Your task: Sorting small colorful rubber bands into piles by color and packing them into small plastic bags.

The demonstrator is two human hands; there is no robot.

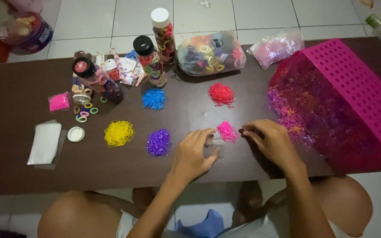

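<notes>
Table: dark brown table (18, 167), its near edge running just under both wrists, its far edge against pale floor tiles.
Far left: flat white packet (45, 142) and small white lid (76, 134), with a little pink bag (58, 102) and loose coloured rings (84, 112) behind them.
Back row: three jars of hair ties (148, 59), a clear bag of mixed bands (211, 53), a pale pink bag (276, 46).
Sorted heaps: yellow pile (119, 133), purple pile (158, 142), blue pile (154, 98), red pile (221, 94), each well apart from the next.
Left hand (192, 156): palm down, fingers loosely curled and gripping nothing that shows; fingertips just left of the pink pile.
Pink pile (227, 131): small roundish heap with no clear long axis, lying between the two hands, a shade nearer the right.
Right hand (272, 141): fingertips drawn together in a pinch beside the pile's right edge; whether a band sits between them cannot be told.
Far right: tipped magenta basket (358, 88) with a spill of mixed bands (305, 110) touching the right hand's far side.
Open room: bare tabletop ahead of the pink pile, toward the red pile.
</notes>
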